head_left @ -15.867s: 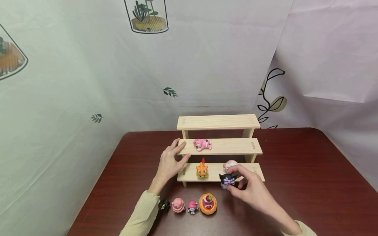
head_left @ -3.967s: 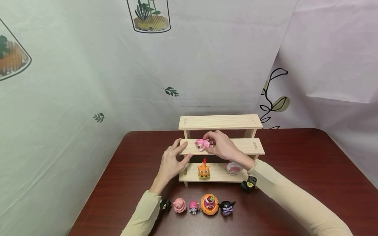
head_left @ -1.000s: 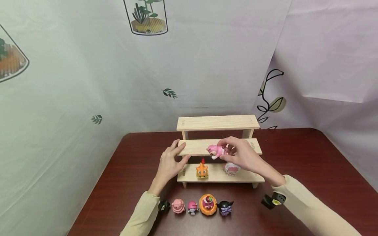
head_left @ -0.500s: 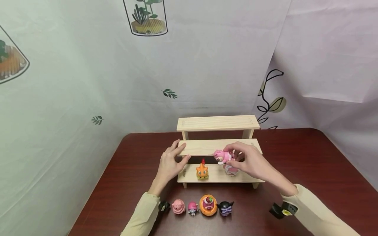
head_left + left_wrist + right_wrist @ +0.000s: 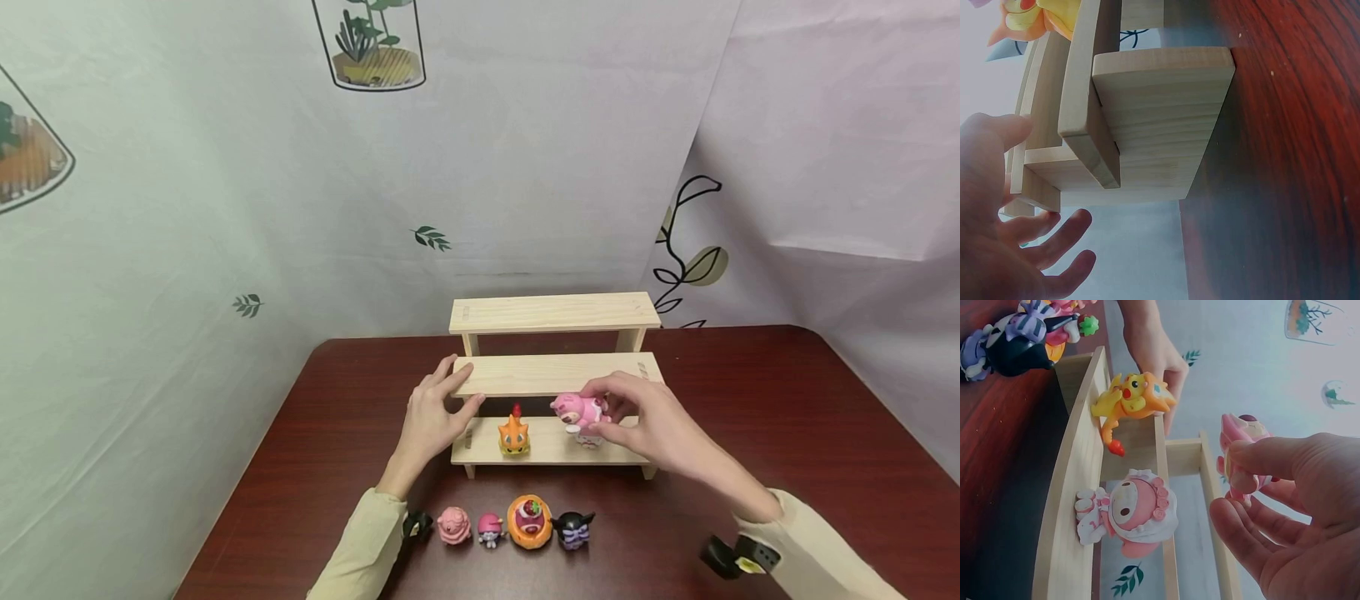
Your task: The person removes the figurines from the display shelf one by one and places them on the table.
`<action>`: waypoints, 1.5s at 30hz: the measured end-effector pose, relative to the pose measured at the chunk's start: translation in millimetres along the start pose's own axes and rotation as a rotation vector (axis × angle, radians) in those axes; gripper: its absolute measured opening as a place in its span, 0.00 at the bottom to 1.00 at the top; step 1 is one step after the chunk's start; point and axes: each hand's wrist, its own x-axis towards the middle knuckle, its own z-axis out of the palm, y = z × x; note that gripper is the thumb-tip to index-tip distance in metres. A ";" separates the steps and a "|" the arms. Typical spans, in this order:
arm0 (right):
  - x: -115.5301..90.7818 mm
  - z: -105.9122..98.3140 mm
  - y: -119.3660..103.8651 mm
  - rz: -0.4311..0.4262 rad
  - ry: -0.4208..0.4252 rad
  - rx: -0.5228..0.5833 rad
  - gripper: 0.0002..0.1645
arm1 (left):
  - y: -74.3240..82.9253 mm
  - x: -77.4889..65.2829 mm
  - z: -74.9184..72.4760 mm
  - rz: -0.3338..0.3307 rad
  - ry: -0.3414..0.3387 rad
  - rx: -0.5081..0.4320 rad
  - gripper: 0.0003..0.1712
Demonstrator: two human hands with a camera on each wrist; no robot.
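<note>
My right hand (image 5: 660, 421) pinches a small pink bear figurine (image 5: 572, 408) between thumb and fingers, off the shelves. In the head view it overlaps a white-and-pink hooded figurine (image 5: 1135, 512), which sits on the lowest tier of the pale wooden stepped display stand (image 5: 510, 375). Further left on that tier is an orange-hooded yellow figurine (image 5: 513, 437). My left hand (image 5: 430, 412) holds the left end of the middle tier, its thumb at the front edge and fingers toward the back; in the left wrist view the outer fingers (image 5: 1063, 240) hang in the air.
On the dark red table (image 5: 787, 433), in front of the stand, a row holds a pink figurine (image 5: 453, 526), a pink-capped figurine (image 5: 491, 530), an orange round cake-like toy (image 5: 517, 542) and a black-and-purple figurine (image 5: 573, 531). A pale printed cloth (image 5: 555, 192) hangs behind.
The right hand set the black-and-purple figurine in the front row, then took the pink bear off the middle tier and moved it right and toward the front. The left hand stays put.
</note>
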 end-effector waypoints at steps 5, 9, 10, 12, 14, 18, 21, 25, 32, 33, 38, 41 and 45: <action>-7.5 -2.4 -1.9 -0.001 0.013 0.008 0.24 | 0.4 -0.2 -0.3 0.003 0.006 -0.001 0.28; -13.3 -4.7 -2.7 -0.016 0.024 -0.005 0.25 | 0.9 0.1 -0.7 0.006 0.010 -0.002 0.28; -14.8 -5.3 -2.8 -0.021 0.026 -0.011 0.24 | 1.0 0.1 -0.7 0.006 0.010 -0.002 0.28; -18.1 -6.3 -3.0 -0.027 0.029 -0.019 0.24 | 1.0 0.1 -0.8 0.006 0.009 -0.003 0.28; -21.4 -7.0 -3.1 -0.031 0.032 -0.018 0.25 | 0.8 0.0 -0.8 0.005 0.009 -0.005 0.28; -28.4 -7.7 -2.4 -0.031 0.029 0.003 0.26 | 0.8 0.1 -0.3 0.007 0.011 -0.004 0.28; -33.2 -7.5 -1.2 -0.034 0.027 0.011 0.27 | 0.7 0.3 -0.1 0.012 0.014 -0.002 0.28; -39.2 -7.6 0.7 -0.043 0.021 0.017 0.29 | 0.7 0.4 0.0 0.020 0.019 0.000 0.28; -50.3 -6.9 1.9 -0.017 -0.010 0.081 0.30 | 1.2 0.0 -0.5 0.023 0.024 0.002 0.28; -51.8 -6.7 2.0 -0.015 -0.014 0.087 0.30 | 1.3 -0.1 -0.5 0.022 0.024 0.002 0.28; -58.2 -5.9 3.7 -0.020 -0.010 0.074 0.32 | 2.1 0.3 -1.0 0.018 0.018 -0.005 0.28; -61.8 -5.4 5.1 -0.026 -0.003 0.061 0.33 | 2.2 0.7 -1.0 0.017 0.013 -0.005 0.28; -66.6 -3.7 7.3 -0.046 0.001 0.058 0.32 | 1.3 0.5 -0.7 0.013 0.007 -0.009 0.28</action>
